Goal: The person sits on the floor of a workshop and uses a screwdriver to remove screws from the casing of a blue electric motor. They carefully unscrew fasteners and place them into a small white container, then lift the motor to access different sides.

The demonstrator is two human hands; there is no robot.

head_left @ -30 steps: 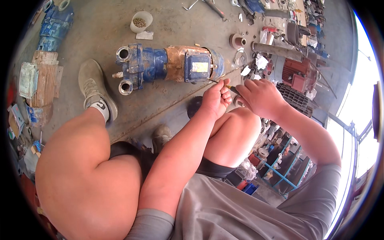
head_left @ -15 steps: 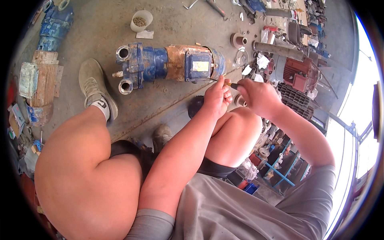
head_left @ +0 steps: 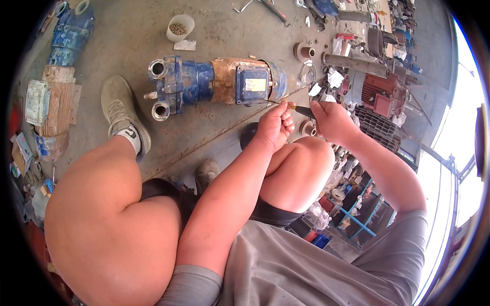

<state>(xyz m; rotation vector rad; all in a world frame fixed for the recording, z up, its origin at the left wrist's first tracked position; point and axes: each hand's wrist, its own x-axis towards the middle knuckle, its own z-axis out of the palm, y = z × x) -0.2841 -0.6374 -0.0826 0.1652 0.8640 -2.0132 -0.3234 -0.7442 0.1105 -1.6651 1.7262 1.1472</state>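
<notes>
A screwdriver (head_left: 303, 110) with a dark and yellow handle lies nearly level between my hands, its thin shaft pointing left. My right hand (head_left: 334, 121) is closed round the handle's end. The fingers of my left hand (head_left: 275, 126) are curled closed at the front of the handle and the shaft. The shaft's tip reaches the near lower edge of a blue and rusty motor pump (head_left: 198, 81), by the end cover right of its blue terminal box (head_left: 252, 84). Whether the tip sits in a screw is too small to tell. The motor pump lies on its side on the floor.
A white tub (head_left: 180, 28) of small metal parts stands behind the motor pump. Another worn blue and brown motor (head_left: 57, 94) lies far left. At right are a flanged ring (head_left: 304, 51), a metal bar (head_left: 354, 65), a red motor (head_left: 382, 94) and a blue shelf frame (head_left: 360, 222).
My right hand has shifted slightly right and turned on the handle, and more of the handle shows. My left hand has moved slightly left and down. The motor pump has stayed put.
</notes>
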